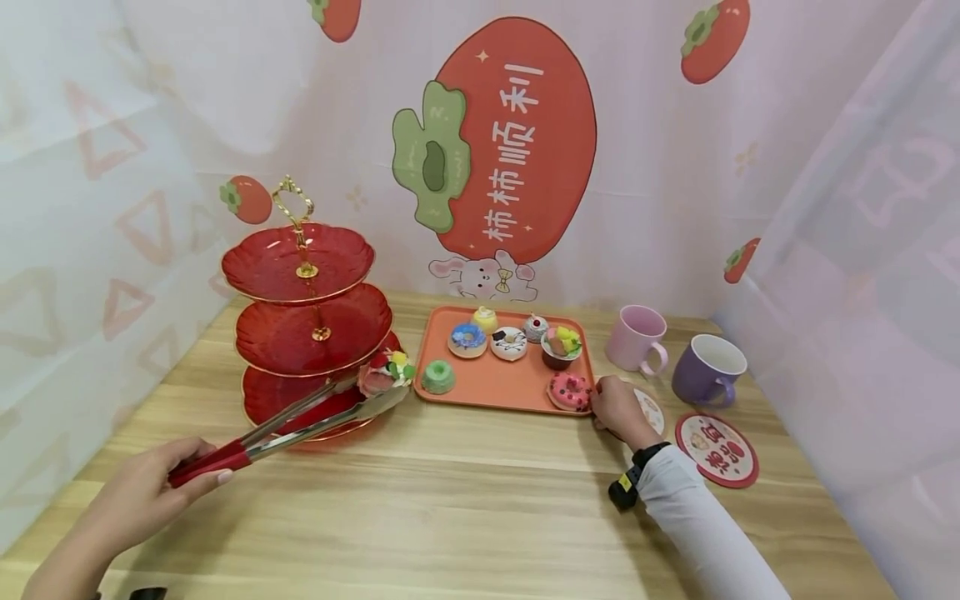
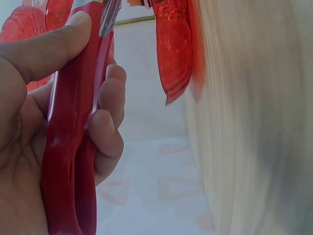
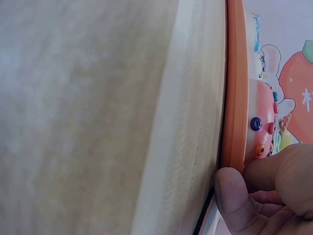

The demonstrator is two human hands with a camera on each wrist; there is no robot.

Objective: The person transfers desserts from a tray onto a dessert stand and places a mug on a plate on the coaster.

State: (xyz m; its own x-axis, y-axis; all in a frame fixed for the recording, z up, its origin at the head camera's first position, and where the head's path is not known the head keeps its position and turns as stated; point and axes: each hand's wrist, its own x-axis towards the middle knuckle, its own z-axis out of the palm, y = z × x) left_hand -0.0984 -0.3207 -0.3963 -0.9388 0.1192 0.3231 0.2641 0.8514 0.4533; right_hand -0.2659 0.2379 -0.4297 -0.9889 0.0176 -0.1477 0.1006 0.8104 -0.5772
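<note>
My left hand [image 1: 153, 492] grips the red handles of metal tongs [image 1: 212, 463], thumb on one side and fingers curled round the other. Between the tong tips is a small fruit-topped cake [image 1: 381, 373], in front of the bottom tier of a red three-tier stand [image 1: 303, 337]. On the far side of the table, my right hand [image 1: 624, 410] pinches the right front corner of an orange tray [image 1: 480, 388]. In the right wrist view, the thumb and a finger meet at the tray's rim [image 3: 236, 98], close to a pink donut [image 3: 262, 112].
The tray also bears a green ring cake [image 1: 438, 377], a blue donut [image 1: 468, 339], a white donut [image 1: 509, 343], a fruit cupcake [image 1: 561, 346] and other small cakes. Right of it stand a pink mug [image 1: 632, 337] and a purple mug [image 1: 697, 375], near round coasters [image 1: 717, 451].
</note>
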